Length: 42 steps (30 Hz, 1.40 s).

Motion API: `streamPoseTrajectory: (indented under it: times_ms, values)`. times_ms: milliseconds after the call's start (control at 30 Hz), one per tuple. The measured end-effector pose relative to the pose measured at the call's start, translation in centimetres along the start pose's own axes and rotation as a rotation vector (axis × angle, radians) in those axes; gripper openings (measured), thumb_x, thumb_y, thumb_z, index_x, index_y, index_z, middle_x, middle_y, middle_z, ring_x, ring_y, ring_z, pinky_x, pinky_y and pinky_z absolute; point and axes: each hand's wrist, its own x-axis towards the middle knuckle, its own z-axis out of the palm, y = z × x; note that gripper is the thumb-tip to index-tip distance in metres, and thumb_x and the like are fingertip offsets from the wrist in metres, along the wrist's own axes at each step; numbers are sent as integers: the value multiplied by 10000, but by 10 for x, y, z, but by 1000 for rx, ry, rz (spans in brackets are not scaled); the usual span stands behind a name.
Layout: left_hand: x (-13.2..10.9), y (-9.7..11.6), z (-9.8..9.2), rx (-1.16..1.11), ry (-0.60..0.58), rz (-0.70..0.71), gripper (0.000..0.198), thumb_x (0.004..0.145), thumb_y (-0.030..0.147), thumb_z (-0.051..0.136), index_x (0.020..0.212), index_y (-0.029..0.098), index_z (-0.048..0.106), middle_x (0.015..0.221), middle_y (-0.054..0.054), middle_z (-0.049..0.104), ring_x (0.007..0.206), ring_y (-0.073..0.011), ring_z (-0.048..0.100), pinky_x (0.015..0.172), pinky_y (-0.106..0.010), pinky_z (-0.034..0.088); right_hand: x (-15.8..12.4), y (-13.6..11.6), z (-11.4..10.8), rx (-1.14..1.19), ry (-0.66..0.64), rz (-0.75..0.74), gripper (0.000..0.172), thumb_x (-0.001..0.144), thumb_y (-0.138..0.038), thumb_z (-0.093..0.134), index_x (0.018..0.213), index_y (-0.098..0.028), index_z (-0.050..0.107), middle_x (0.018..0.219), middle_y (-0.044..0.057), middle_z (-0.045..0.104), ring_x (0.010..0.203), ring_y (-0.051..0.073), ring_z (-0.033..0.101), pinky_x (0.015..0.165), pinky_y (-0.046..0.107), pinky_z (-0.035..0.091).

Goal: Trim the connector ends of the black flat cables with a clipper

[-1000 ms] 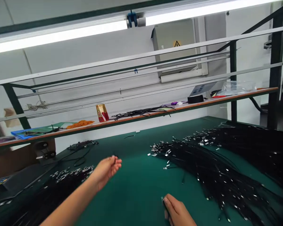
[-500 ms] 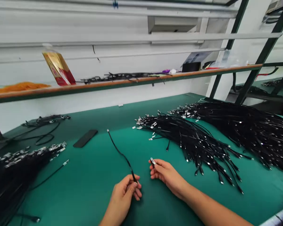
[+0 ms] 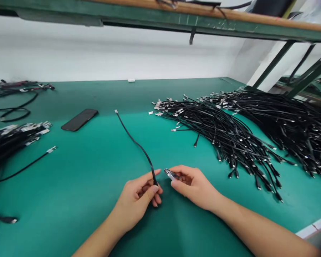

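Note:
My left hand (image 3: 139,200) pinches the connector end of a single black cable (image 3: 136,143) between thumb and fingers. The rest of that cable runs away over the green table (image 3: 96,185) to a small pale tip at its far end. Just to the right, my right hand (image 3: 195,184) is closed on a small shiny nail clipper (image 3: 171,175), whose head points left toward the held connector. The clipper and the connector are a little apart.
A large bundle of black cables (image 3: 219,125) lies at the right, with another behind it (image 3: 289,117). More cables (image 3: 13,139) lie at the left, near a dark phone (image 3: 80,120). A shelf edge (image 3: 176,17) crosses above the table's back.
The view has tilted down toward the table. My right hand has turned, so more of the clipper shows, and it is closer to my left hand, which still holds the cable.

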Motion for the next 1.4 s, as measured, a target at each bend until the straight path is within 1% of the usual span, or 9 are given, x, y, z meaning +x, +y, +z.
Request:
streamPoseTrajectory:
  times_ms: [100, 200, 433, 500, 667, 867, 1067, 1200, 1400]
  values:
    - [-2, 4, 3, -29, -35, -11, 550, 886, 359, 763, 1406, 193, 693, 797, -51, 765, 592, -180, 720, 557, -293, 608, -7, -3, 3, -104, -21, -46, 222, 886, -294, 743, 1079, -194, 790, 808, 9, 664, 685, 137, 537, 631, 272, 436]
    - [-2, 7, 4, -34, -46, -7, 611, 898, 320, 748, 1486, 206, 627, 784, -46, 775, 570, -183, 727, 545, -286, 615, -11, -5, 5, -174, -55, -74, 200, 915, -271, 681, 1063, -188, 788, 800, 16, 675, 672, 141, 550, 616, 268, 439]
    - [-4, 11, 4, 11, -67, 26, 592, 944, 257, 685, 1522, 178, 580, 793, -44, 774, 571, -166, 735, 540, -246, 624, -10, -6, 8, -127, -92, 12, 202, 940, -300, 637, 1005, -163, 770, 831, 47, 713, 663, 140, 538, 600, 272, 438]
    - [-5, 12, 4, 33, -79, 28, 513, 974, 236, 645, 1483, 181, 605, 827, -39, 774, 613, -155, 743, 570, -234, 632, -10, -6, 8, -108, -95, 20, 200, 939, -291, 637, 1016, -161, 768, 840, 52, 714, 663, 140, 532, 597, 275, 432]
    - [-3, 11, 2, 60, -55, 17, 169, 1007, 196, 596, 1076, 213, 749, 853, -16, 788, 727, -123, 755, 699, -186, 628, -10, -6, 6, -34, -72, 12, 207, 929, -284, 644, 1050, -187, 781, 841, 43, 703, 704, 156, 563, 633, 291, 447]
    - [2, 12, 0, -11, 31, 14, 253, 986, 220, 636, 1210, 220, 754, 971, -22, 782, 749, -132, 775, 729, -222, 652, -10, -6, 4, -18, -48, 2, 200, 929, -300, 662, 1049, -180, 768, 808, 28, 664, 674, 137, 509, 582, 263, 415]
    - [1, 10, 4, 22, 72, -25, 132, 907, 220, 750, 1036, 194, 760, 671, 32, 729, 586, -103, 712, 593, -154, 596, -12, -7, 7, -47, -29, -13, 214, 913, -288, 676, 1060, -153, 754, 781, 13, 636, 627, 111, 480, 555, 248, 394]
    - [0, 10, 9, 26, 110, 24, 324, 856, 193, 788, 1173, 227, 734, 693, 85, 646, 513, -75, 667, 504, -139, 555, -11, -6, 9, -37, -17, 18, 224, 897, -296, 686, 1059, -146, 725, 762, 8, 621, 631, 115, 493, 563, 254, 407]
    - [-2, 11, 11, 53, 120, 21, 248, 857, 195, 775, 1096, 219, 710, 652, 103, 592, 478, -67, 635, 483, -133, 539, -9, -8, 13, 86, -31, 76, 232, 896, -308, 694, 1065, -149, 702, 779, 16, 632, 624, 111, 471, 538, 247, 392]
